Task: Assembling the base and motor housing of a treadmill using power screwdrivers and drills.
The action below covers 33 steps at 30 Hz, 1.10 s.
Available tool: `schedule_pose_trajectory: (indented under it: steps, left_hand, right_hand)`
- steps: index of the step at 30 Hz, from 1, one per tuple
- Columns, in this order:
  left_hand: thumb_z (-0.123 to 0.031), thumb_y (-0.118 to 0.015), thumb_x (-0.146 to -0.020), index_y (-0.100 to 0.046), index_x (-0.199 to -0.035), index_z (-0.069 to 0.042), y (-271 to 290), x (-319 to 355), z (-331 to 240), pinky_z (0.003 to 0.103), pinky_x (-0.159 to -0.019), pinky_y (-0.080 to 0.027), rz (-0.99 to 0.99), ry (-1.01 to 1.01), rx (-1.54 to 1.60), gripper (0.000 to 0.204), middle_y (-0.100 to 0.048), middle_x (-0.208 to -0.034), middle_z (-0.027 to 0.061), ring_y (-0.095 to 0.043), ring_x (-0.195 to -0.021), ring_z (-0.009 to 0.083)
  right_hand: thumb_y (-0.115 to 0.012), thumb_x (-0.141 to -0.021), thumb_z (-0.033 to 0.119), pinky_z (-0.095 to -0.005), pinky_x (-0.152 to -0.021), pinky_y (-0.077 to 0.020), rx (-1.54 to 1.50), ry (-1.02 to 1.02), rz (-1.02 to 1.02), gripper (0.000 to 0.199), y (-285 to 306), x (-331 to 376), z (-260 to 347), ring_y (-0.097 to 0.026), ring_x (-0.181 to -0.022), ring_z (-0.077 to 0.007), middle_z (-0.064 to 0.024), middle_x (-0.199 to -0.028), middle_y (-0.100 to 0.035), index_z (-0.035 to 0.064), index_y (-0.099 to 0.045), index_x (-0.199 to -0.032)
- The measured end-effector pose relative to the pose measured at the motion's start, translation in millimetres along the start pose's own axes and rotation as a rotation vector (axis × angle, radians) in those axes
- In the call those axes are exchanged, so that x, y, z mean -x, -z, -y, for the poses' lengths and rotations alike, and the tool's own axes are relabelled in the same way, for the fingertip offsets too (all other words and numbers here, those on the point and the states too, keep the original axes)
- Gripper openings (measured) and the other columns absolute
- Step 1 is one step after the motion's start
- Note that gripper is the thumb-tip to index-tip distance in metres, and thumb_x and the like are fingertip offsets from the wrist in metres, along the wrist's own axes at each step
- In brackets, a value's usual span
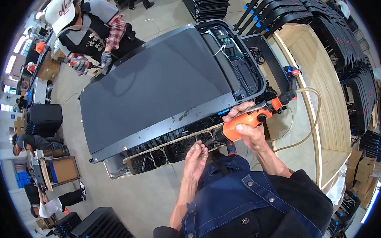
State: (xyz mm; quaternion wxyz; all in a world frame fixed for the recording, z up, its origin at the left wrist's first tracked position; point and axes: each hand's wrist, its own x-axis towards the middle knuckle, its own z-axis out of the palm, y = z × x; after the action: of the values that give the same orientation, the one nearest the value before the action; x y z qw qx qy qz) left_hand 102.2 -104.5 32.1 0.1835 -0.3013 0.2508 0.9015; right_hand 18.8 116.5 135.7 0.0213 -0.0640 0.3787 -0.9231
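Nearest the lens: a blue denim apron (227, 197) over dark sleeves, both forearms rising from the lower edge. Right hand (247, 127) wrapped shut around an orange pneumatic screwdriver (245, 121), fingers over the body, thumb along its near side; tan air hose (310, 115) looped off the rear fitting toward the right. Long axis of the tool lay roughly left to right, slightly tilted, dark nose end pointed left at the near edge of the large black panel (155, 84). Left hand (196, 156) held loose and half curled just below that edge, fingertips touching or almost touching the row of dark open compartments (170, 151) along the frame; whether anything was pinched there could not be told. Panel stretched up and left from both hands, long side running lower left to upper right, exposed wiring bay (234, 58) at its far right end. Tool nose just right of the left fingertips, right hand nearer the frame edge. Opposite side: a co-worker's gloved hand (80, 64) with another driver. Wooden bench (319, 81) at right, stacked black housings (347, 42) beyond.
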Motion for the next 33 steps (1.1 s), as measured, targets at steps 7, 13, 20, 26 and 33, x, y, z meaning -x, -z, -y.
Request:
schedule_pose_trajectory:
  steps: [7,13,20,26,33]
  left_hand:
    - [-0.025,-0.071,-0.097,-0.069,-0.110,-0.006,-7,2,5,0.024,-0.077,-0.062,-0.067,0.075,0.258,0.024,-0.070,-0.092,0.0039,-0.070,-0.085,0.0149]
    - [-0.024,-0.070,-0.097,-0.067,-0.111,-0.004,-5,3,-10,0.024,-0.078,-0.062,-0.034,0.111,0.462,0.024,-0.068,-0.089,0.0036,-0.069,-0.086,0.0153]
    - [-0.023,-0.070,-0.097,-0.068,-0.105,-0.003,2,3,-43,0.027,-0.086,-0.062,-0.051,0.067,0.424,0.022,-0.069,-0.089,0.0045,-0.068,-0.086,0.0157]
    - [-0.025,-0.066,-0.100,-0.067,-0.105,-0.004,20,-19,-71,0.028,-0.081,-0.063,0.007,0.140,0.418,0.022,-0.068,-0.089,0.0051,-0.069,-0.083,0.0161]
    - [-0.031,-0.064,-0.101,-0.065,-0.105,-0.007,24,-52,-101,0.024,-0.070,-0.061,0.041,0.255,0.464,0.025,-0.066,-0.086,0.0027,-0.065,-0.075,0.0124]
  right_hand:
    - [-0.072,-0.081,-0.002,-0.0495,-0.103,-0.0515,-0.009,0.029,-0.095,0.048,-3,14,-16,-0.065,-0.111,-0.0295,-0.0132,-0.117,-0.062,0.0090,-0.052,-0.123]
    - [-0.073,-0.082,0.001,-0.0497,-0.102,-0.0520,0.035,0.081,-0.159,0.047,-22,15,-30,-0.067,-0.106,-0.0289,-0.0121,-0.113,-0.064,0.0090,-0.052,-0.122]
    - [-0.075,-0.081,-0.003,-0.0514,-0.104,-0.0510,0.250,0.179,-0.026,0.048,-65,9,-54,-0.067,-0.106,-0.0300,-0.0160,-0.113,-0.063,0.0057,-0.050,-0.121]
    - [-0.078,-0.080,-0.004,-0.0487,-0.102,-0.0545,0.415,0.199,0.028,0.050,-98,1,-86,-0.068,-0.107,-0.0301,-0.0174,-0.115,-0.064,0.0037,-0.051,-0.121]
    - [-0.076,-0.081,-0.007,-0.0426,-0.095,-0.0590,0.637,0.219,-0.010,0.047,-136,-28,-127,-0.070,-0.107,-0.0279,-0.0193,-0.117,-0.066,0.0016,-0.052,-0.121]
